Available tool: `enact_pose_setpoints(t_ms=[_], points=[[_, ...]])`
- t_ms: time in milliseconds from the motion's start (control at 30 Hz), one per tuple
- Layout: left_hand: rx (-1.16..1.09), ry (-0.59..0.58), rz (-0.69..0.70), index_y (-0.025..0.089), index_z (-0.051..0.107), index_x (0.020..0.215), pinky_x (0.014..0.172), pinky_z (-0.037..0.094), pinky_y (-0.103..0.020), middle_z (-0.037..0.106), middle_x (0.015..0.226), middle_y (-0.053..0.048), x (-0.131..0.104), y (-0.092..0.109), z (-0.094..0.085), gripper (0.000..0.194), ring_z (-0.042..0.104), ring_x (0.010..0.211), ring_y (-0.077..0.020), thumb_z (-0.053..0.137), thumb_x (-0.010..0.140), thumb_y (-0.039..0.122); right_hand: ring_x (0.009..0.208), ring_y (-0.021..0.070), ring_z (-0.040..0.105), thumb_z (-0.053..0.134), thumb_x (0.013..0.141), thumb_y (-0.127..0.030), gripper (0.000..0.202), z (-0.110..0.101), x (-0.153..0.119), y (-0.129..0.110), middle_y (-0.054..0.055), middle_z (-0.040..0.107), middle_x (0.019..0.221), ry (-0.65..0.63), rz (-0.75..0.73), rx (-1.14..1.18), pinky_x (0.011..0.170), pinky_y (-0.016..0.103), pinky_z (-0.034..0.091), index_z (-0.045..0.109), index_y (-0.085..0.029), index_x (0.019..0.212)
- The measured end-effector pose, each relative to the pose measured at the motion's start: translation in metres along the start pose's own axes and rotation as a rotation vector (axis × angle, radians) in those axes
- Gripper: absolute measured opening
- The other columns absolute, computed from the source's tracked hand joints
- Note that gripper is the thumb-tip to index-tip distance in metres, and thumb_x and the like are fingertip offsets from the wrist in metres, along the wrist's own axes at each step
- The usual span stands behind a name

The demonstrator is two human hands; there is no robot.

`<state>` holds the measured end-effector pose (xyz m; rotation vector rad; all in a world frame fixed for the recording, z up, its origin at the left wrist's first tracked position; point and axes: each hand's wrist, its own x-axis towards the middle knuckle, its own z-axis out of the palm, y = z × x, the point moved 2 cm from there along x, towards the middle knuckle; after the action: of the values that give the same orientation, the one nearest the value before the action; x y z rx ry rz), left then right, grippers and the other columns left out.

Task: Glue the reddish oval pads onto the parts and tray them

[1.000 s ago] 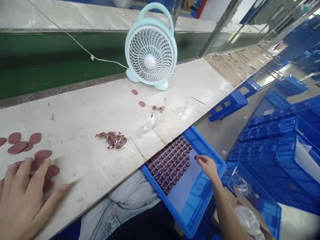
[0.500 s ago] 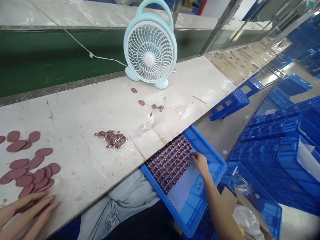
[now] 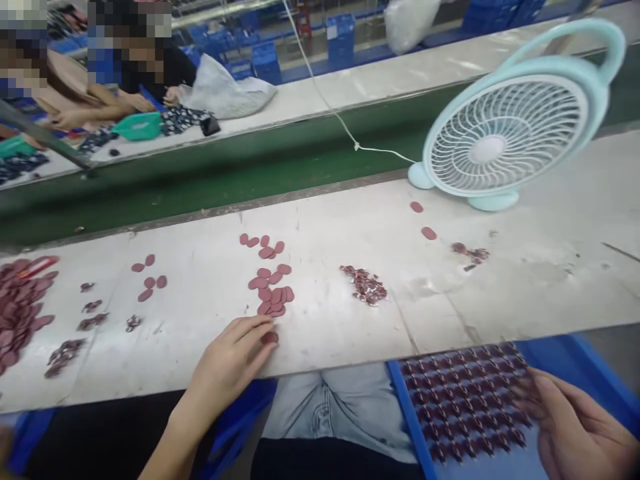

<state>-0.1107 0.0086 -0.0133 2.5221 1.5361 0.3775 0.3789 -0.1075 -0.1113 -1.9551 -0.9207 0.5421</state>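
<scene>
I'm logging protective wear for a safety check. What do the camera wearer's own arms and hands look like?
The left hand is bare, with no glove, and its forearm shows no sleeve, watch or bracelet as far as it is in view. The right hand is ungloved too; the picture's edge cuts it off, so any sleeve there can't be judged.

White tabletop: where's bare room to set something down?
One bare patch lies between the loose reddish-brown ovals by your left hand and the heap of brown-and-white pieces. Another separates those from the scattered ovals farther left. It's crowded at the far left oval pile and across the rows in the blue plastic tray by your right hand.
</scene>
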Motion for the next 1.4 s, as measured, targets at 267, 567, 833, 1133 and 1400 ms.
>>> enact_pose_setpoints(t_ms=[267, 567, 833, 1133, 1400], points=[[0.024, -0.119, 0.014, 0.022, 0.065, 0.116, 0.087, 0.059, -0.04, 0.065, 0.122, -0.01, -0.006, 0.01, -0.007, 0.022, 0.063, 0.107, -0.0254, 0.051, 0.099, 0.021, 0.05, 0.0137, 0.058, 0.076, 0.079, -0.034, 0.061, 0.094, 0.006, -0.121, 0.002, 0.056, 0.078, -0.686, 0.873, 1.939, 0.032, 0.019, 0.051, 0.049, -0.03, 0.133], [-0.087, 0.036, 0.038, 0.023, 0.07, 0.114, 0.09, 0.06, -0.037, 0.077, 0.112, -0.004, -0.01, 0.014, 0.003, 0.023, 0.072, 0.102, -0.0243, 0.06, 0.094, 0.018, 0.045, 0.0075, 0.037, 0.07, 0.079, -0.031, 0.049, 0.133, 0.059, -0.136, -0.008, 0.042, 0.072, -0.82, 1.157, 2.353, 0.034, 0.02, 0.042, 0.048, -0.03, 0.123], [-1.426, 0.141, -0.805, 0.017, 0.071, 0.086, 0.043, 0.048, -0.018, 0.079, 0.096, -0.011, -0.001, 0.053, 0.015, 0.021, 0.076, 0.071, -0.0196, 0.071, 0.088, 0.038, 0.046, 0.0085, 0.043, 0.06, 0.083, -0.033, 0.034, 0.128, 0.007, -0.168, -0.004, 0.047, 0.069, -0.643, 0.684, 1.726, 0.035, 0.016, 0.043, 0.058, -0.016, 0.112], [-1.793, 0.008, -0.83, 0.016, 0.067, 0.079, 0.053, 0.055, -0.021, 0.079, 0.106, -0.014, 0.007, 0.108, 0.054, 0.023, 0.077, 0.087, -0.0243, 0.078, 0.083, 0.035, 0.036, 0.0034, 0.019, 0.067, 0.081, -0.066, 0.042, 0.131, -0.064, -0.205, -0.006, 0.049, 0.057, -0.737, 0.523, 1.215, 0.026, 0.014, 0.025, 0.071, -0.026, 0.094], [-1.744, -0.139, -0.688, 0.017, 0.079, 0.081, 0.062, 0.053, -0.026, 0.079, 0.095, -0.011, 0.005, 0.122, 0.051, 0.017, 0.071, 0.073, -0.019, 0.08, 0.081, 0.034, 0.029, 0.003, 0.022, 0.063, 0.085, -0.064, 0.039, 0.155, -0.097, -0.211, -0.009, 0.044, 0.047, -0.74, 0.523, 1.184, 0.027, 0.014, 0.025, 0.07, -0.026, 0.089]])
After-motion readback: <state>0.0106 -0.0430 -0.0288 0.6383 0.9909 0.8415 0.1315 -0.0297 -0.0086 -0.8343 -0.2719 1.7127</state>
